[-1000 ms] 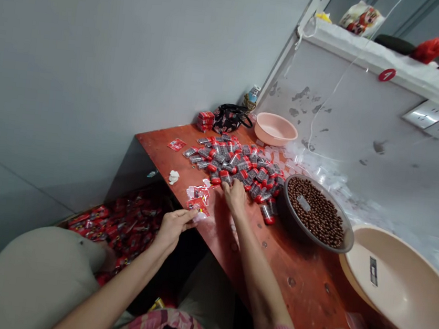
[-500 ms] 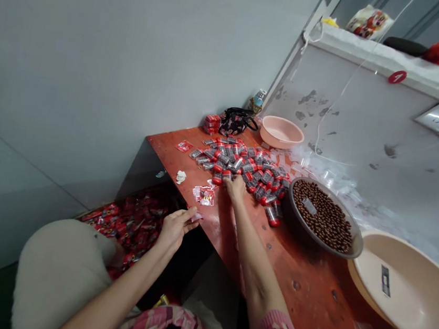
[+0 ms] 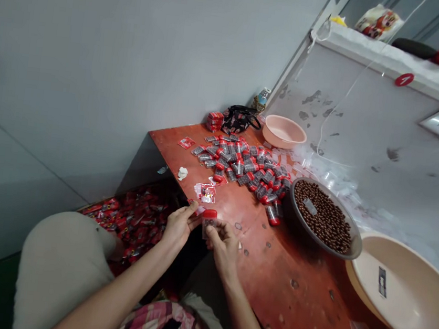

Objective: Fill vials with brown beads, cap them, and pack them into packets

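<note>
Between thumb and fingers, my right hand (image 3: 224, 244) grips a small clear container (image 3: 209, 221) with a red cap and dark contents, cap end up. Close beside it, my left hand (image 3: 178, 226) pinches a small pale and red wrapper or label (image 3: 199, 211). Both hands are at the table's near edge. Just beyond them lie several red and white printed labels (image 3: 205, 192). Farther back spreads a heap of red-capped containers (image 3: 243, 162) with dark contents.
A grey bowl of brown balls (image 3: 327, 213) stands right of the heap, beside a large peach basin (image 3: 407, 291). Toward the back are a smaller pink basin (image 3: 284, 132), a black bag (image 3: 238, 120) and red boxes (image 3: 214, 120). Many red packets (image 3: 128, 228) lie below the table's left edge.
My right hand has come back from the heap toward me with one red-capped container, now next to my left hand. My left hand has barely moved and still pinches the wrapper or label.
</note>
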`<control>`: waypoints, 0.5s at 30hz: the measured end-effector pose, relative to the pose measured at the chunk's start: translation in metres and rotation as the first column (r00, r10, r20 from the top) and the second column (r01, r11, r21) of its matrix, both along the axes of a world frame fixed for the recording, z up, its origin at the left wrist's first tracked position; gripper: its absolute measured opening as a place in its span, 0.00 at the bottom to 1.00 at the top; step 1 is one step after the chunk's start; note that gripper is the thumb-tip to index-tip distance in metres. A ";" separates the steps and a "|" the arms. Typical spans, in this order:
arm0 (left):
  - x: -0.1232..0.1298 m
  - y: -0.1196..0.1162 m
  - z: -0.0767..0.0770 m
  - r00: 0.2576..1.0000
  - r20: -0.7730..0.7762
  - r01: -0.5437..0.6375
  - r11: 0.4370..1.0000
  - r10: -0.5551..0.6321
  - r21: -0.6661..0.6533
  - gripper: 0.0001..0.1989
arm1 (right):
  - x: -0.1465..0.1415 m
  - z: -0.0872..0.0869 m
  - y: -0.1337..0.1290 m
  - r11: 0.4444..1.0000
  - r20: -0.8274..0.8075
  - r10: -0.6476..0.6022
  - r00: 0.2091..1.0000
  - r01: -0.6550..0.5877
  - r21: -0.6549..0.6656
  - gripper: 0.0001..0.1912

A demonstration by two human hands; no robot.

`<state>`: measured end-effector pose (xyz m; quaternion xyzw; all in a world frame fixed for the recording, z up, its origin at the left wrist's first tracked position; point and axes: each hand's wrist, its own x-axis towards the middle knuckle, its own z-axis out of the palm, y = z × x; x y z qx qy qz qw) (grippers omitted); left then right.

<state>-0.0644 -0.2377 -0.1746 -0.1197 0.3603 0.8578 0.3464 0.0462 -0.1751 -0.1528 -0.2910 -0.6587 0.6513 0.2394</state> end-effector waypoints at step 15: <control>0.009 0.005 0.017 0.932 -0.313 0.179 0.983 -0.182 -0.040 0.10 | -0.002 -0.012 0.000 0.998 -0.084 -0.042 0.996 0.046 0.046 0.11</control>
